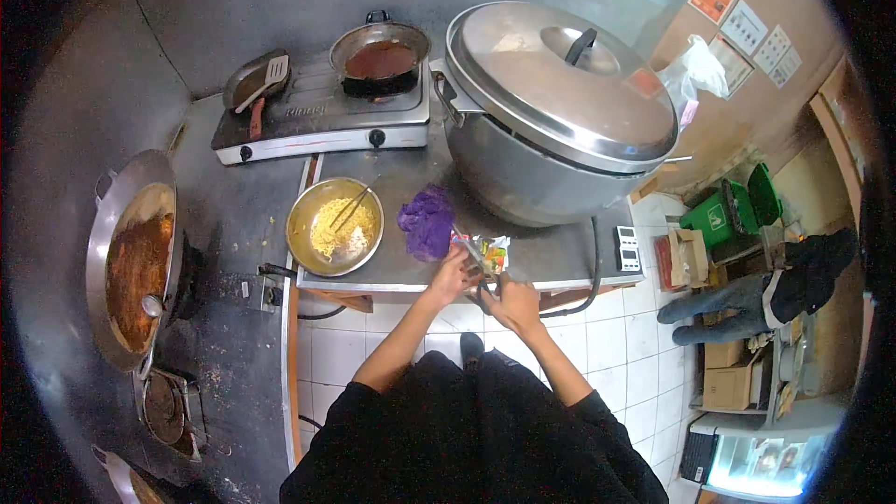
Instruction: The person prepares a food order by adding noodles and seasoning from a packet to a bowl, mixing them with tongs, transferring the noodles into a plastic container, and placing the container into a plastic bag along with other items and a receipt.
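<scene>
A kitchen: 2-knob stove (322, 140), wok (101, 224), large pot (509, 168).

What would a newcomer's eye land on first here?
Probably the huge lidded metal pot at the worktop's right. Next, the vivid purple bag, between that pot and the metal bowl of yellow food. Then the left hand and right hand, close together beside a colourful packet at the front edge.

The right hand (516, 304) partly hides the scissors (479, 266).
</scene>
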A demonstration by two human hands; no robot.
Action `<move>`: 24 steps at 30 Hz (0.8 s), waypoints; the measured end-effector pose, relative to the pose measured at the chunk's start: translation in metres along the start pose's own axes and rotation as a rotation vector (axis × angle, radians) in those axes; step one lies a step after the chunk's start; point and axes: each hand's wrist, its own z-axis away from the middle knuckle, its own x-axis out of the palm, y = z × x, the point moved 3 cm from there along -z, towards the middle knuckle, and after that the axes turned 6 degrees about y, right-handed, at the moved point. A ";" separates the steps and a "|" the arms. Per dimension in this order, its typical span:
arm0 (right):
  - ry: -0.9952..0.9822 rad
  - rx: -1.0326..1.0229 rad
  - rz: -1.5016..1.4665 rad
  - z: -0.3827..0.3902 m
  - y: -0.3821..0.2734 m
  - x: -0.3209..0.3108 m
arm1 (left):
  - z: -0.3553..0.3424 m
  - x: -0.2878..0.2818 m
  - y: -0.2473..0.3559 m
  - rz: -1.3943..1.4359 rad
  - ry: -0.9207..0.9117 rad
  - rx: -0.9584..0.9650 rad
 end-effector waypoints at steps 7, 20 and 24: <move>-0.093 0.050 -0.021 -0.016 0.001 0.006 | -0.008 -0.009 0.004 0.008 -0.046 0.021; -0.206 0.163 -0.075 -0.039 0.043 0.004 | 0.001 -0.022 0.024 0.119 -0.027 -0.006; -0.294 0.128 -0.053 -0.046 0.074 0.009 | 0.014 -0.035 0.033 0.302 -0.032 -0.002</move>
